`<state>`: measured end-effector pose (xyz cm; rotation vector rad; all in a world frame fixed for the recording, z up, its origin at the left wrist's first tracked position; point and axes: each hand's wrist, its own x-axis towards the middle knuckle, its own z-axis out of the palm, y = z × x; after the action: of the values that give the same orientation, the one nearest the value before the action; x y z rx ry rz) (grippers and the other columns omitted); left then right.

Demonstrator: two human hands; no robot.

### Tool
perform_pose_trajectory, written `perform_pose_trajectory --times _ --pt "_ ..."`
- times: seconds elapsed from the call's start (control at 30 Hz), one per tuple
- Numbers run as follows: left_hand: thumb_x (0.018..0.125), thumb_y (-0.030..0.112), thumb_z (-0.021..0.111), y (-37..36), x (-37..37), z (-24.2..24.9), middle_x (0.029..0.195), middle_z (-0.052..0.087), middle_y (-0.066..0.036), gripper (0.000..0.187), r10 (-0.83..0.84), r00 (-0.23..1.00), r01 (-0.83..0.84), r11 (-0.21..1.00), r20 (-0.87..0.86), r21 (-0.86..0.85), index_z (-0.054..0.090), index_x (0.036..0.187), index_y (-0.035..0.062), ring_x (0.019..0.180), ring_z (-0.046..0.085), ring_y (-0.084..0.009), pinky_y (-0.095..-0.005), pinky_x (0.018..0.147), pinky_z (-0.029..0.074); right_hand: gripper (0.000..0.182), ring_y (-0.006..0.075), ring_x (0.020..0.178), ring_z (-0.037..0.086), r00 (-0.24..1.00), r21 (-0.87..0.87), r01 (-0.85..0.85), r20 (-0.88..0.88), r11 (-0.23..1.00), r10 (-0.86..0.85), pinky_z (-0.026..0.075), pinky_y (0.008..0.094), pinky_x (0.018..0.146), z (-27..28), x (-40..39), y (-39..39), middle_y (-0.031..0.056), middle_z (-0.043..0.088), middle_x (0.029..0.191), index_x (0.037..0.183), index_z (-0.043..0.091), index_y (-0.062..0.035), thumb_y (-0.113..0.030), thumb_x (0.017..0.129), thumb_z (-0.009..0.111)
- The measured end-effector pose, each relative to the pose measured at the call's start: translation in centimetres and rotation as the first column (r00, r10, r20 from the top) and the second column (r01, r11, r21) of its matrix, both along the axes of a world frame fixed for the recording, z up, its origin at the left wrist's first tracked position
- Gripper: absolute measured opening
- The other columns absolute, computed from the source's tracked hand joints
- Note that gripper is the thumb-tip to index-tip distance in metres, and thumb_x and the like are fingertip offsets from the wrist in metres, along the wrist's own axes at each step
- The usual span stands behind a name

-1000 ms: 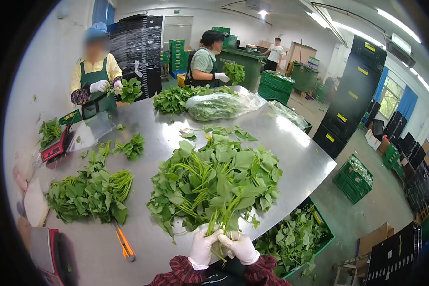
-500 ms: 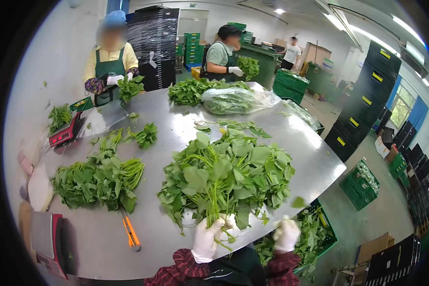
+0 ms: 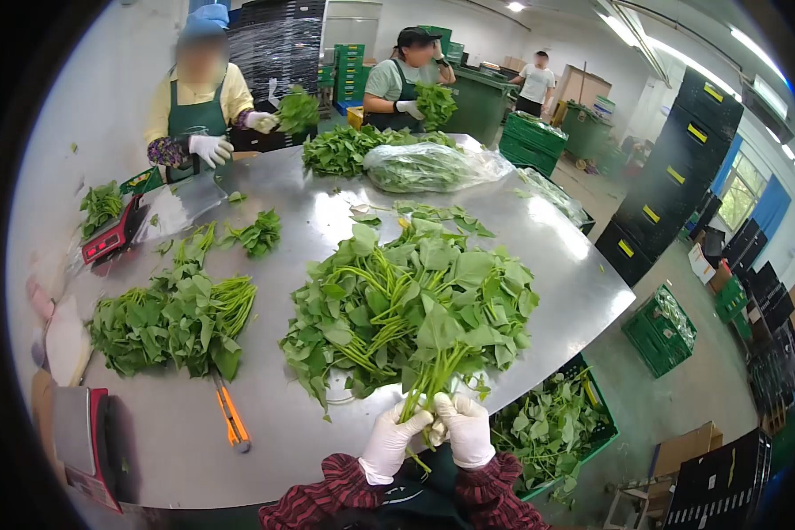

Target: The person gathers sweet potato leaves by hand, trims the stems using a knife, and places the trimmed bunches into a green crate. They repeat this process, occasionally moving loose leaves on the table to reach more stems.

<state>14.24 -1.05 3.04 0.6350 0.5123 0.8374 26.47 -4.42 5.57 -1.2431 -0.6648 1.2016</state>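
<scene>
At the table's near edge, my left hand (image 3: pixel 396 444), in a white glove, is closed around the stems of a bunch of leafy greens (image 3: pixel 437 358). My right hand (image 3: pixel 465 430), also gloved, pinches the lower stems from the other side, its fingertips meeting the left hand's. The bunch's leaves point away from me, over a large heap of the same greens (image 3: pixel 362 300). Some stem ends poke out below my left hand. Left of the heap lies another pile of greens (image 3: pixel 163 322), with an orange utility knife (image 3: pixel 231 415) just in front of it.
A green crate (image 3: pixel 602 424) of greens stands below the table (image 3: pixel 300 459) at right. Scales sit at near left (image 3: pixel 79 442) and far left (image 3: pixel 115 237). A filled plastic bag (image 3: pixel 433 168) lies at the back. Two co-workers (image 3: pixel 199 124) (image 3: pixel 406 84) handle greens across the table.
My right hand has come in from above the crate, moving left to join my left hand at the stems. The bunch leans more to the right. The co-worker at left has swung greens rightward.
</scene>
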Motion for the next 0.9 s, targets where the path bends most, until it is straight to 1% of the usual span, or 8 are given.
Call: perform_pose_trajectory --times 0.4,0.47,0.5,0.53,0.63,0.7,0.8,0.9 --pt "0.094 0.024 0.049 -0.4 1.5 -0.1 0.094 0.061 -0.009 0.025 0.179 0.981 -0.149 0.939 -0.071 0.309 0.057 0.095 -0.0009 0.093 0.056 -0.0166 -0.0308 0.085 0.042 0.033 0.0077 0.034 0.032 0.886 0.036 0.447 -0.154 0.894 -0.437 0.027 0.0230 0.033 -3.4 7.8 -2.0 0.0039 0.053 0.052 0.070 0.056 0.0007 -0.022 0.093 0.050" --pt "0.093 0.024 0.052 0.7 -0.2 0.9 0.085 0.063 -0.007 0.024 0.238 0.967 -0.195 0.920 -0.089 0.339 0.058 0.094 0.0005 0.079 0.059 -0.0142 -0.0274 0.074 0.046 0.036 0.0066 0.035 0.032 0.871 -0.049 0.489 0.073 0.871 -0.485 0.028 0.0224 0.033 -7.9 14.1 -3.0 0.0059 0.057 0.057 0.075 0.058 0.0031 -0.029 0.090 0.056" --pt "0.093 0.023 0.052 1.0 -0.8 1.8 0.082 0.063 -0.006 0.022 0.232 0.967 -0.193 0.936 -0.104 0.293 0.058 0.093 0.0010 0.074 0.059 -0.0131 -0.0258 0.069 0.047 0.041 0.0164 0.047 0.052 0.766 -0.303 0.523 0.577 0.797 -0.283 0.042 0.0291 0.043 -8.0 16.5 -4.0 0.0137 0.063 0.068 0.078 0.059 0.0038 -0.036 0.086 0.060" --pt "0.092 0.020 0.053 1.2 -1.0 1.9 0.075 0.061 -0.003 0.020 0.250 0.961 -0.202 0.927 -0.118 0.317 0.058 0.096 0.0013 0.064 0.055 -0.0083 -0.0195 0.058 0.044 0.049 0.0299 0.071 0.063 0.210 -0.245 0.761 0.969 0.600 0.129 0.051 0.0378 0.063 -7.9 16.7 -4.7 0.0208 0.065 0.081 0.086 0.060 0.0049 -0.044 0.081 0.064" --pt "0.092 0.020 0.053 1.4 -0.8 1.7 0.072 0.057 0.000 0.021 0.280 0.936 -0.219 0.938 -0.214 0.269 0.059 0.099 0.0010 0.058 0.049 -0.0047 -0.0169 0.051 0.039 0.050 0.0289 0.070 0.064 0.087 0.084 0.575 0.983 0.814 -0.163 0.051 0.0370 0.065 -8.9 16.8 -7.0 0.0176 0.065 0.082 0.099 0.060 0.0046 -0.041 0.079 0.066" --pt "0.092 0.018 0.053 1.1 -0.1 1.4 0.071 0.056 0.000 0.019 0.260 0.940 -0.201 0.945 -0.221 0.258 0.059 0.098 0.0012 0.056 0.048 -0.0043 -0.0169 0.050 0.037 0.042 0.0251 0.068 0.064 0.688 -0.253 0.426 0.714 0.869 -0.130 0.050 0.0321 0.062 -2.9 11.1 -5.8 0.0152 0.065 0.083 0.101 0.062 0.0005 -0.037 0.082 0.065" --pt "0.092 0.012 0.051 1.0 1.0 1.4 0.074 0.055 0.001 0.016 0.161 0.934 -0.068 0.956 -0.319 0.284 0.060 0.098 -0.0001 0.059 0.045 -0.0027 -0.0166 0.050 0.036 0.033 0.0056 0.055 0.053 0.839 -0.054 0.045 0.544 0.998 -0.008 0.046 0.0220 0.050 -1.3 3.9 -5.1 0.0035 0.061 0.072 0.108 0.062 -0.0029 -0.028 0.086 0.063" --pt "0.090 0.010 0.049 0.4 2.6 -1.3 0.077 0.057 -0.002 0.016 0.242 0.920 -0.117 0.921 -0.310 0.372 0.059 0.098 0.0003 0.064 0.050 -0.0069 -0.0220 0.054 0.040 0.033 0.0090 0.059 0.057 0.882 0.136 0.082 0.451 0.987 -0.135 0.048 0.0249 0.054 -3.1 -0.2 -3.1 0.0033 0.062 0.074 0.103 0.061 -0.0010 -0.028 0.085 0.064"
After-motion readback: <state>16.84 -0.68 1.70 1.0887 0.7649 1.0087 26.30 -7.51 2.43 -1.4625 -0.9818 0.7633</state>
